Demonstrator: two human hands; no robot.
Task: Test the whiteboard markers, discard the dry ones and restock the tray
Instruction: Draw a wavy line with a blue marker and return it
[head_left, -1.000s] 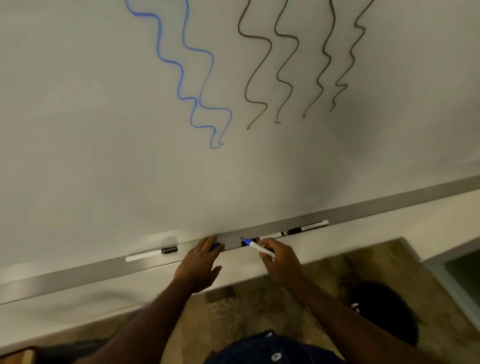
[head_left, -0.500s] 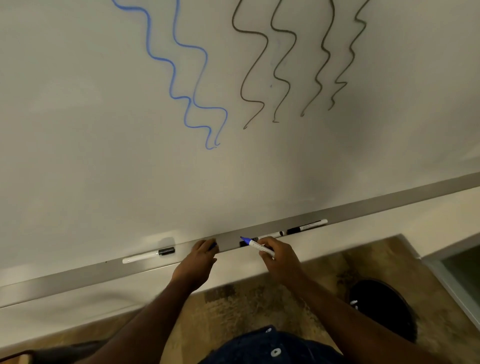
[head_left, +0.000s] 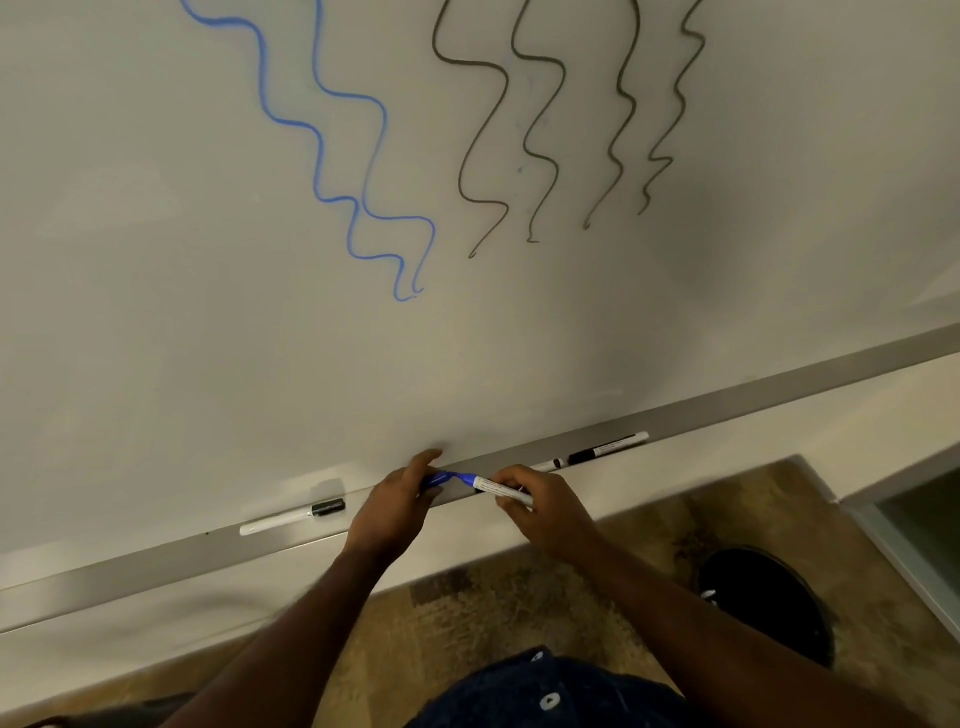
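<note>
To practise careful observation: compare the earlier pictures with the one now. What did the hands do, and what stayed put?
The left hand picked the blue cap off the tray and brought it to the tip of the blue marker, which the right hand keeps gripping. The black-capped markers on the tray stayed put.
</note>
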